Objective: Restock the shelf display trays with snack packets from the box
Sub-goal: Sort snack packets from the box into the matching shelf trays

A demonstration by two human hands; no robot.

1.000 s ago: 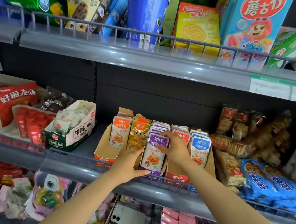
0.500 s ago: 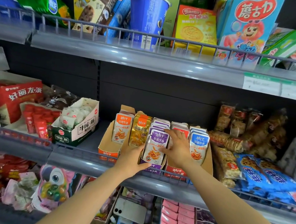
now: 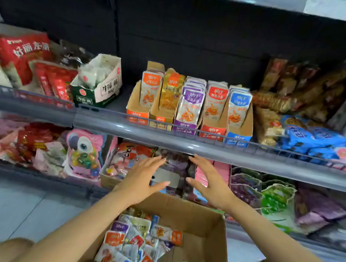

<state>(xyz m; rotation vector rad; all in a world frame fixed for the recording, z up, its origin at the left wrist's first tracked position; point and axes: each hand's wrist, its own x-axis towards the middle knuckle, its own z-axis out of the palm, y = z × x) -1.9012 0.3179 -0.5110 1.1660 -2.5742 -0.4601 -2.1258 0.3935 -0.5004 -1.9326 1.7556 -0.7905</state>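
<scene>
Below the shelf rail (image 3: 187, 146): left hand (image 3: 143, 179) and right hand (image 3: 209, 183), fingers spread, palms facing, holding nothing.
Box (image 3: 216, 237): beneath the forearms, loose snack packets (image 3: 134, 242) within easy reach.
Trays (image 3: 246, 125): above that shelf rail, packets upright, labels forward for shoppers.

Both bare forearms are reaching up from the bottom of the frame toward its centre. The left hand (image 3: 141, 179) and the right hand (image 3: 211, 185) are hovering side by side, palms facing each other, fingers straight and spread, holding nothing, with a gap between them.
</scene>
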